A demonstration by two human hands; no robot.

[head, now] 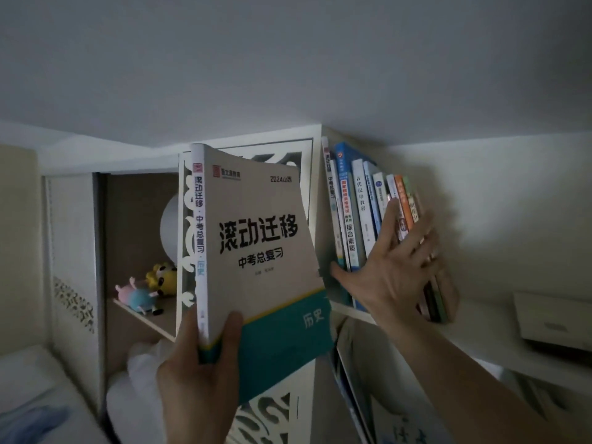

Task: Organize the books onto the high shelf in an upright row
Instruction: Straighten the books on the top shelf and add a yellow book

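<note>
left hand point(195, 373) grips grey book point(256, 245) spine-up, left of shelf row point(358, 213); right hand point(394, 267), fingers spread, presses the row's spines at the shelf point(349, 310) front edge.

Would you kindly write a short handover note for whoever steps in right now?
Left hand grips the bottom spine corner of a beige paperback with a teal band, held upright, off the shelf.
Right hand is spread flat against the row of leaning colourful books on the white high shelf.
Done: row placed.
Left: straighten it, add the beige paperback.
</note>
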